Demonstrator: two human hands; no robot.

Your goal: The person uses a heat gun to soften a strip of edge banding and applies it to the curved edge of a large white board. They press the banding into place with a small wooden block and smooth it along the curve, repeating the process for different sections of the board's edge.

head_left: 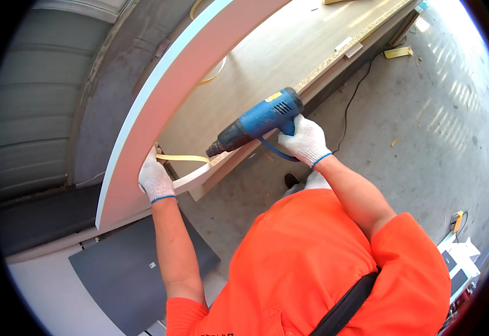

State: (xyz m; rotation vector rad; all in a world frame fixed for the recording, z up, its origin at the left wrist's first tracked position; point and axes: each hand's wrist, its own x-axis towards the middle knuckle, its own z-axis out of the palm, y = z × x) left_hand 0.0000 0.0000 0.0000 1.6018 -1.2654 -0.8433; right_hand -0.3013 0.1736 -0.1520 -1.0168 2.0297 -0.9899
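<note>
My right hand (306, 140), in a white knit glove with a blue cuff, is wrapped round the grip of a blue and black heat gun (264, 117). Its nozzle points down to the left, close to the bend of a narrow edge-banding strip (184, 158). The strip shows a yellowish side and a white side. My left hand (156, 178), gloved alike, is closed at the strip, against the inner edge of a curved pale panel (143, 120). Its fingertips are partly hidden, so the exact hold is unclear.
A wood-toned board (267, 61) with a raw chipboard edge lies beyond the heat gun. A black cord (350, 103) runs across the concrete floor (423, 129), where scraps lie. A dark grey sheet (138, 269) is at lower left. White equipment (458, 263) stands at right.
</note>
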